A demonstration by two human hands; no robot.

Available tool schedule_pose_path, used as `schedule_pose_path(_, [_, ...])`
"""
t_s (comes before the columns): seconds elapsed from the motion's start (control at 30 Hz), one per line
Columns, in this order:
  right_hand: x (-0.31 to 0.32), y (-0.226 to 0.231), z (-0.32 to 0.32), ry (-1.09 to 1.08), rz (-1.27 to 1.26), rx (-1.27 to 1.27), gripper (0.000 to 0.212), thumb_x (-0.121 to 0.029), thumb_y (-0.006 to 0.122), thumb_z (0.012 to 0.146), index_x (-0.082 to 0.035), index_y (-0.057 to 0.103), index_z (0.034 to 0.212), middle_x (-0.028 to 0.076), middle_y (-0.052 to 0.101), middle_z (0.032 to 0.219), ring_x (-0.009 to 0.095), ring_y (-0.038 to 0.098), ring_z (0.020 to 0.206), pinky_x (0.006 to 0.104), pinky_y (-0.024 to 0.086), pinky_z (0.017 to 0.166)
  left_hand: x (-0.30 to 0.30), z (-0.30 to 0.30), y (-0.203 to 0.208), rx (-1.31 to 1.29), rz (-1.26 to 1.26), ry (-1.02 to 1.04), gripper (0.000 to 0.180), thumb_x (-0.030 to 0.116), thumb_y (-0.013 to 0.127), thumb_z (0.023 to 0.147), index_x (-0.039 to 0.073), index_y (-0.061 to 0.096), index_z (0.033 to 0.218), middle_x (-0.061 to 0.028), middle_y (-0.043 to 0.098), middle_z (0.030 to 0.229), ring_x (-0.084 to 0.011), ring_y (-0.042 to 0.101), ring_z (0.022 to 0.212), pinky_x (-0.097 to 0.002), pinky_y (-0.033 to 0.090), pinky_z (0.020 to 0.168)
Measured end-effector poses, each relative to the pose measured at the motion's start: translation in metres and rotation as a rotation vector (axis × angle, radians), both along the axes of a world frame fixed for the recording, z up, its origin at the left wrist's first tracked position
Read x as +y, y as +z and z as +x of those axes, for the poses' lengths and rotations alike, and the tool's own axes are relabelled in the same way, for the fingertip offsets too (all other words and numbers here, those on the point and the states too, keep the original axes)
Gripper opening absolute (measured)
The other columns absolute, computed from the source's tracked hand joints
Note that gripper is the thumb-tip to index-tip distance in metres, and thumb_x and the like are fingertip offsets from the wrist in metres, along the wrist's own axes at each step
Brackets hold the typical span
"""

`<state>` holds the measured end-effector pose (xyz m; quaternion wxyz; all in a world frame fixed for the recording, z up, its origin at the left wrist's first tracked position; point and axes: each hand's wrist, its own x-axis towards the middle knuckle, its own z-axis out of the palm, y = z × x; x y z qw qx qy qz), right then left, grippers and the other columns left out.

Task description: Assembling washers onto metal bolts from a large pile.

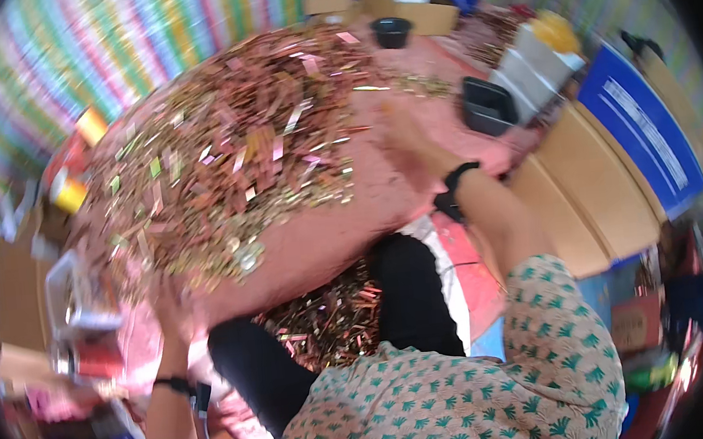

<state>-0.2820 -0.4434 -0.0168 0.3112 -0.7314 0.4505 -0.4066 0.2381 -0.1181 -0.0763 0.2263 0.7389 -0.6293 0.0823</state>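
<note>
A large heap of small shiny strips [235,154], gold, copper and pink, covers most of a pink-covered worktop [345,237] in front of the person. The right hand [407,142] reaches out over the bare pink cloth just beside the right edge of the heap; it is blurred, so how far its fingers are spread, and whether they have hold of anything, cannot be told. A black wristband [458,180] sits on that wrist. The left hand [169,300] lies at the near left edge of the heap, touching or almost touching the loose pieces there; it too is smeared, and its fingers cannot be made out well enough to say if they are closed round anything. A thin black band [173,385] circles the left wrist. More of the same strips lie in a darker pile [331,319] between the person's black-clad legs, below the worktop's near edge. Beyond the right hand stands an open black tray [486,105], and farther back a small black cup [391,32] near a cardboard box [416,12]. To the right are a tan board [594,188] and a blue panel [643,128]. A yellow roll [70,194] lies at the left edge of the heap.
</note>
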Motion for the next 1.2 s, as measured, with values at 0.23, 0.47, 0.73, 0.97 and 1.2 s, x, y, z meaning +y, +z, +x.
schedule_pose_path(0.23, [0.011,-0.035,-0.010,-0.229,-0.325,0.689,0.053,-0.040,0.052,0.088,0.001,0.049,0.121,0.022,0.050,0.124,0.039,0.044,0.117,0.0452,0.035,0.100,0.003,-0.009,0.019,-0.105,0.039,-0.056,0.057,0.038,0.043,0.094,-0.004,0.040,0.133,-0.0273,0.039,0.135,-0.0420,0.036,0.126,-0.0490,0.026,0.107])
schedule_pose_path(0.47, [0.013,-0.039,-0.012,-0.323,-0.452,0.705,0.050,-0.039,0.055,0.087,0.002,0.051,0.116,0.021,0.051,0.120,0.037,0.044,0.115,0.0452,0.039,0.095,-0.003,-0.005,0.016,-0.071,0.066,-0.077,0.065,0.049,0.037,0.094,-0.004,0.040,0.133,-0.0269,0.040,0.135,-0.0431,0.037,0.125,-0.0508,0.026,0.106])
schedule_pose_path(0.73, [0.025,-0.009,0.000,-0.262,-0.171,0.492,0.043,-0.028,0.057,0.087,0.000,0.051,0.119,0.021,0.057,0.108,0.037,0.053,0.104,0.0419,0.043,0.091,0.006,-0.001,0.017,-0.057,0.047,-0.073,0.061,0.044,0.038,0.096,-0.003,0.039,0.133,-0.0261,0.040,0.135,-0.0428,0.036,0.126,-0.0504,0.026,0.106])
schedule_pose_path(0.97, [0.045,-0.014,-0.029,-0.327,-0.135,-0.003,0.025,-0.021,0.057,0.085,0.002,0.065,0.092,0.021,0.064,0.099,0.032,0.062,0.092,0.0376,0.047,0.083,0.002,0.003,0.011,-0.085,0.043,-0.094,0.061,0.045,0.040,0.095,-0.005,0.042,0.131,-0.0274,0.042,0.133,-0.0440,0.038,0.123,-0.0489,0.028,0.105])
schedule_pose_path(1.2, [0.015,-0.005,-0.103,-0.408,-0.297,0.222,0.022,-0.014,0.058,0.081,-0.002,0.062,0.099,0.019,0.063,0.090,0.033,0.061,0.087,0.0395,0.048,0.079,-0.006,-0.006,0.021,-0.075,0.047,-0.099,0.053,0.037,0.041,0.097,-0.004,0.042,0.131,-0.0264,0.042,0.133,-0.0426,0.039,0.123,-0.0485,0.028,0.105])
